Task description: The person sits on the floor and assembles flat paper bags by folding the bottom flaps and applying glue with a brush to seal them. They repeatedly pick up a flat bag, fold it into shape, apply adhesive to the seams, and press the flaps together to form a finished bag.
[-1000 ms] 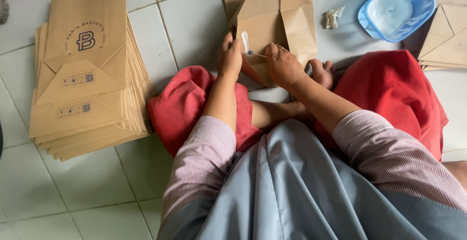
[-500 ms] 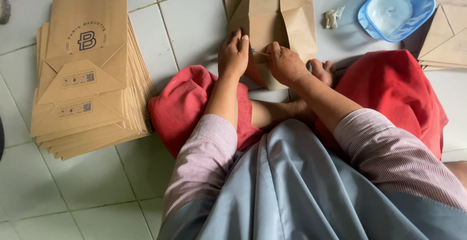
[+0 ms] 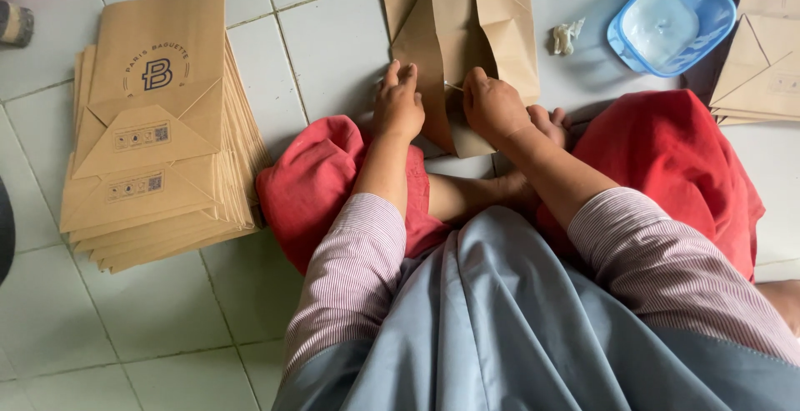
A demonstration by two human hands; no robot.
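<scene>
Our left hand (image 3: 398, 103) flat, fingers together on a brown paper bag (image 3: 467, 53), our right hand (image 3: 493, 104) curled, pressing its folded bottom flaps, bag lying on the tiled floor (image 3: 325, 44) before our knees, creased, unfinished, finished bag stack (image 3: 154, 128) left, blue tub (image 3: 671, 19) right.

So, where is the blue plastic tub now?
In the head view, the blue tub sits on the tiled floor at upper right, beyond the right hand, beside a crumpled scrap.

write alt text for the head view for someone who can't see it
Both hands, left hand and right hand, press on a partly folded brown paper bag on the tiled floor. A stack of finished bags lies left; a blue tub sits right.
</scene>
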